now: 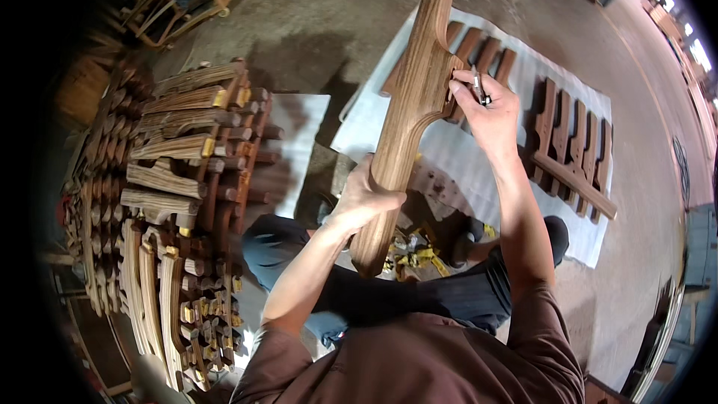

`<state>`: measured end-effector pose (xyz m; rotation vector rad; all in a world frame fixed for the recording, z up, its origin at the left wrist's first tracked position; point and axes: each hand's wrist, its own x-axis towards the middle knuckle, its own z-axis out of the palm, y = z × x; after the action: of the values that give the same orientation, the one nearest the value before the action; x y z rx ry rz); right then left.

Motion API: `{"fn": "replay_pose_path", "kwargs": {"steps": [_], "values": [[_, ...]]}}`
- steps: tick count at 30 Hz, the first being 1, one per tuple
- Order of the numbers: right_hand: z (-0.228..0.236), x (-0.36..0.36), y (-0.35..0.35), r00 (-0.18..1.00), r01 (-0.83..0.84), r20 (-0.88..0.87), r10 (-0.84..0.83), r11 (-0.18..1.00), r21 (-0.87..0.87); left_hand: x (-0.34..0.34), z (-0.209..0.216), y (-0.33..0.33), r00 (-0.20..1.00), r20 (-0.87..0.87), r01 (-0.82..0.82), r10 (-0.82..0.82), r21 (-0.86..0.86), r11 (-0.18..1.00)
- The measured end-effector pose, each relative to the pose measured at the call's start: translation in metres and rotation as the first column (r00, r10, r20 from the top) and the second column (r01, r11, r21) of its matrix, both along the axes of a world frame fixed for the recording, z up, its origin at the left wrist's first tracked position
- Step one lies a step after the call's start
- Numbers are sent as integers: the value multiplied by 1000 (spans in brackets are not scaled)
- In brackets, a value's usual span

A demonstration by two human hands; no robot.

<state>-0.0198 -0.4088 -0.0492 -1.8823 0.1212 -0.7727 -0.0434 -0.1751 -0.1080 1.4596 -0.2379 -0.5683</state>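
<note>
A long, brown, striped-grain wooden part (419, 82), with a wide bulge in its middle and a narrower top end, slants upward over my lap. My left hand (366, 198) is wrapped round its lower portion, thumb across the face. At the bulge's right edge, my right hand (490, 108) pinches a slim silver-and-black tool (481, 90), perhaps a small knife or pen; its exact kind is not clear. The fingertips of that hand are at a dark slot (452, 75) in the edge, partly covering it. The wooden part's lower end is just above my lap.
A tall stack of similar wooden parts (176, 142), some with yellow tape, stands at left. A white sheet (516, 150) on the floor carries rows of darker wooden parts (576, 142). Yellow tape scraps (419, 254) lie between my feet. A wooden cart (187, 0) stands far left.
</note>
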Motion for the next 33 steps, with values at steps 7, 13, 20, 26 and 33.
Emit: {"fn": "replay_pose_path", "kwargs": {"steps": [7, 13, 20, 26, 33], "values": [[-33, -32, -39, 985, 34, -144, -98, 919, -392, -10, -25, -11, 985, 144, 52, -89, 244, 968], [-63, -28, -37, 986, 107, -109, -124, 983, -151, 9, -55, -7, 991, -34, 132, -129, 92, 987], [-62, -87, -36, 991, -107, -51, 120, 970, 217, 33, -29, 3, 941, -336, 6, 26, 92, 996], [-159, -130, -15, 606, -633, -705, 368, 760, -148, 99, -60, 14, 861, -503, -74, -79, -276, 958], [-99, -97, 55, 839, -249, -417, 350, 928, 276, 146, -50, 21, 587, -786, -501, -194, -540, 676]]}}
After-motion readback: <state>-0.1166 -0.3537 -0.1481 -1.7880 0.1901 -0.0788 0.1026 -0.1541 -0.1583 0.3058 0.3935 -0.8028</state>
